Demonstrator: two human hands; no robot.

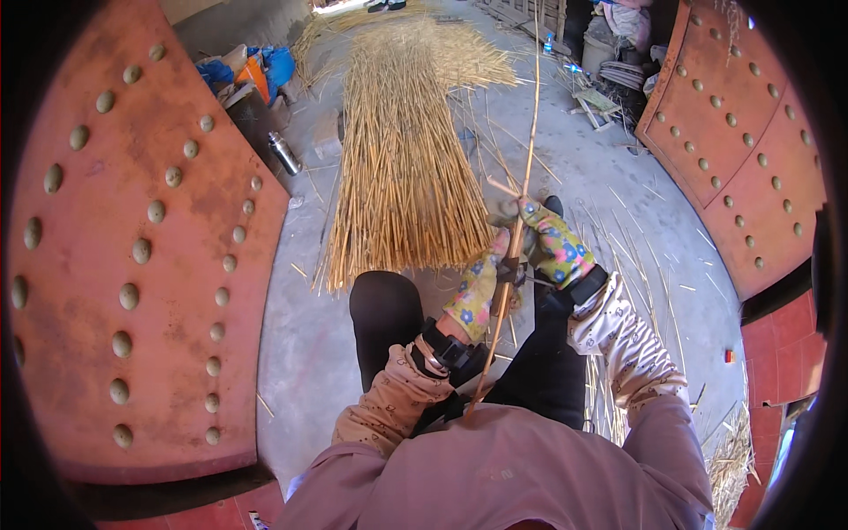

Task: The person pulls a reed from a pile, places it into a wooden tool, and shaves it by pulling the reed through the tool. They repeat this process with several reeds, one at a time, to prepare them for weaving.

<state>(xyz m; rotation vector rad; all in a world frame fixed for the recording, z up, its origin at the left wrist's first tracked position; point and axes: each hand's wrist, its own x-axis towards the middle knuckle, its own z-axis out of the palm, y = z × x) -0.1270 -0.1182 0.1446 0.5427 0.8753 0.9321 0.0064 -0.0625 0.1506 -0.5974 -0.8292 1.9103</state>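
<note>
One long reed stalk (533, 124) runs from the top of the view, past both hands, down to my lap. My right hand (558, 243), in a yellow flowered glove, is closed around it on the far side. My left hand (477, 287), gloved alike, is closed beside the stalk, lower and nearer to me. Between the hands sits a small dark piece (510, 269) against the stalk; its kind is unclear. Short split ends stick out by the right fingertips. Beyond my knees lies a thick layer of golden reeds (402, 159), cut ends toward me.
Red studded door leaves stand at the left (150, 256) and right (733, 132). A metal flask (284, 153) stands near the left door. Loose stalks (649, 274) litter the concrete floor at right. Farther back are a small wooden stool (596, 104) and a bucket (600, 46).
</note>
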